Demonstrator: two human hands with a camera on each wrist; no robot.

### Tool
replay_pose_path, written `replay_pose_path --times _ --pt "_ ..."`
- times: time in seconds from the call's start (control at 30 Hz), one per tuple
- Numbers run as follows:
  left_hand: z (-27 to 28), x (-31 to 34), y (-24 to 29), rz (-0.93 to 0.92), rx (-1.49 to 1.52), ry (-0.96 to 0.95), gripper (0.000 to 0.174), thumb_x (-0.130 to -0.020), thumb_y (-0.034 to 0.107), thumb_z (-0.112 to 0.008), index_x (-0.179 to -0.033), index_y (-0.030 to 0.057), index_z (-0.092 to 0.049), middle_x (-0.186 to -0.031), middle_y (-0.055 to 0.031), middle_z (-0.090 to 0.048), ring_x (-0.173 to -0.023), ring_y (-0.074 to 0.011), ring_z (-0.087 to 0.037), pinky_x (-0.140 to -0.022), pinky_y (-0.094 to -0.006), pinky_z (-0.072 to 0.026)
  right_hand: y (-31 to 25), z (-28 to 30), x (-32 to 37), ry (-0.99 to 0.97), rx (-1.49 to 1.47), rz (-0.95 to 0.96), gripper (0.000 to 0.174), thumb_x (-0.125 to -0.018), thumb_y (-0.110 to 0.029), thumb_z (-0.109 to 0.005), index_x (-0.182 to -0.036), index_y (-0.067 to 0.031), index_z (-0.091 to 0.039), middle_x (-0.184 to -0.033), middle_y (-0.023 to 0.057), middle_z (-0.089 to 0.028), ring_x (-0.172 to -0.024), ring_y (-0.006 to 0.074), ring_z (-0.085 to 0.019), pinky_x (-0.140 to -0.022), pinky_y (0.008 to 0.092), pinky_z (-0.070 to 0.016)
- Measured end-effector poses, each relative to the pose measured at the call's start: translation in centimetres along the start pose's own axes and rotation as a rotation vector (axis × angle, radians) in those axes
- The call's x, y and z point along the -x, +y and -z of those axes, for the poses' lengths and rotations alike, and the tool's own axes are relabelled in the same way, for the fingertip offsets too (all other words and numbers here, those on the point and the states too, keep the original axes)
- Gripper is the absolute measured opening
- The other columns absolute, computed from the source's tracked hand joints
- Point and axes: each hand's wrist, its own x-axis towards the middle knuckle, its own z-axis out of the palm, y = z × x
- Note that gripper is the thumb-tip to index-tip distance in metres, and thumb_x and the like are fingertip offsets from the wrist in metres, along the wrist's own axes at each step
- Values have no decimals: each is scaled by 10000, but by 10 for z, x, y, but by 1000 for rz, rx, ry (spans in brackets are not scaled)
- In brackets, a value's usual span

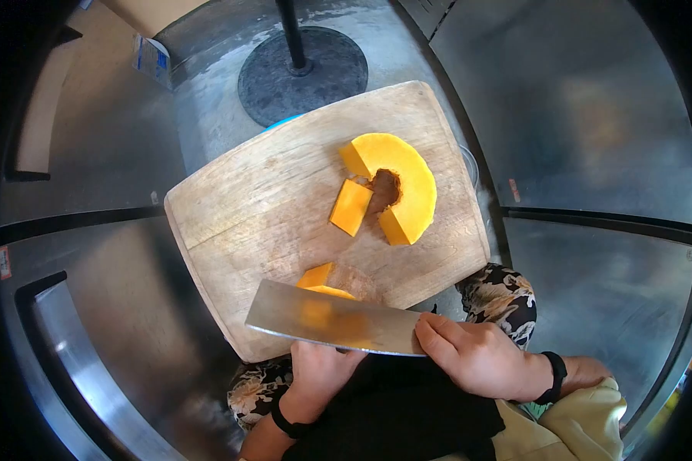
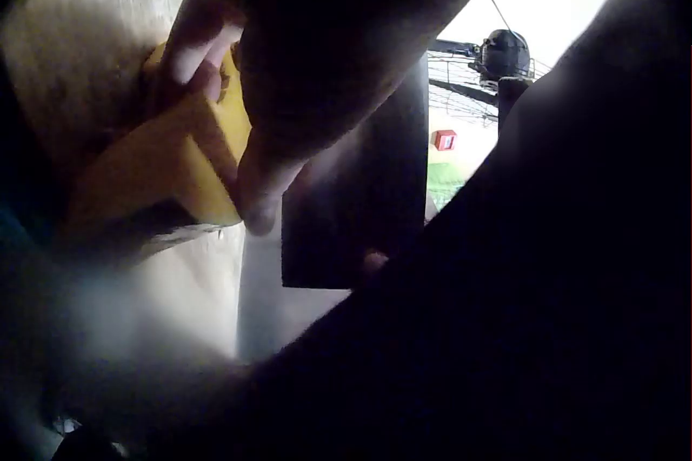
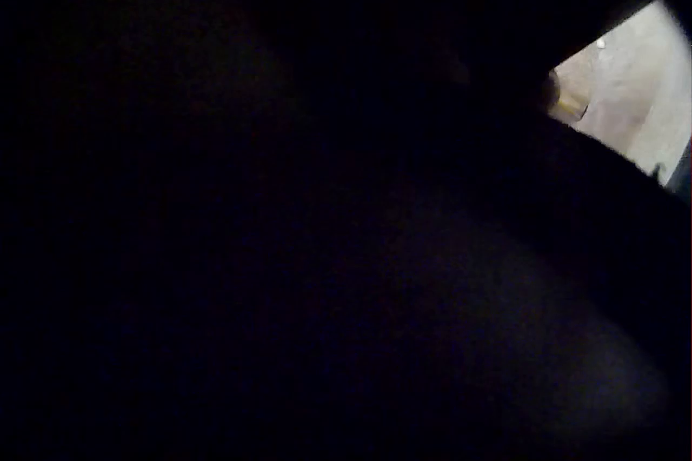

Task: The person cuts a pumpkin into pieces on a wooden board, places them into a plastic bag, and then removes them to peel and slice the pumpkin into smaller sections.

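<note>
My right hand (image 1: pixel 480 357) grips a broad-bladed cleaver (image 1: pixel 334 316), held tilted over the near edge of the wooden cutting board (image 1: pixel 231 207). Behind the blade, a pumpkin chunk (image 1: pixel 321 276) shows only in part in the head view. My left hand (image 1: pixel 321 373) is partly covered by the blade there. In the left wrist view its fingers and thumb pinch the orange chunk (image 2: pixel 141 175), with the dark blade (image 2: pixel 362 202) close beside it. Farther up the board lie a thick curved pumpkin ring section (image 1: pixel 415 184) and a cut block (image 1: pixel 351 207). The right wrist view is almost all dark.
The board slopes across the person's knees in flowered trousers (image 1: pixel 507 300). A round black stand base (image 1: pixel 304 77) is on the floor beyond it. Metal cabinet fronts (image 1: pixel 592 100) rise on both sides.
</note>
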Motion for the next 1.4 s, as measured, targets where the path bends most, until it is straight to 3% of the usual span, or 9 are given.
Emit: replay_pose_path --times 0.13,0.53,0.73,1.17,1.23,1.4 --pt "4 -3 1 -49 -40 -64 440 -667 303 -824 -1019 81 -682 -1045 -96 -653 -957 -312 -615 -829 -449 -493 1 -3 4 -11 92 30 314 -738 -87 -588 -1027 18 -521 -984 150 -617 -613 137 -644 -484 246 -526" --pt "5 1 1 15 -61 -27 578 -661 316 -836 -1085 -1 -605 -1043 -192 -588 -885 -378 -599 -719 -468 -514 0 -7 4 -40 104 -2 318 -741 -90 -586 -1034 18 -529 -971 155 -627 -595 131 -641 -479 239 -517" --pt "6 3 -5 15 -48 -109 557 -663 280 -828 -1094 8 -602 -1061 -206 -581 -909 -385 -592 -757 -476 -504 -2 -5 4 -62 72 -11 317 -741 -89 -584 -1032 22 -530 -976 157 -629 -586 126 -637 -476 237 -517" --pt "6 7 -7 -36 1 -122 456 -693 233 -798 -1047 -2 -631 -1022 -186 -619 -908 -378 -598 -767 -476 -494 -8 -9 7 -39 146 -13 334 -727 -80 -590 -1041 20 -535 -996 163 -637 -577 120 -632 -472 229 -515" --pt "9 2 -6 -114 0 -109 442 -699 227 -792 -1039 -5 -631 -1007 -181 -625 -896 -374 -599 -766 -476 -493 -10 -12 7 -42 171 -18 339 -727 -85 -590 -1042 26 -532 -999 178 -635 -575 125 -634 -472 230 -514" --pt "7 3 -7 -52 -14 -95 413 -723 229 -767 -1037 -5 -633 -982 -168 -633 -877 -370 -599 -770 -476 -492 -17 -12 2 -91 223 -21 354 -726 -99 -587 -1044 42 -524 -1003 223 -630 -576 135 -640 -471 235 -511"
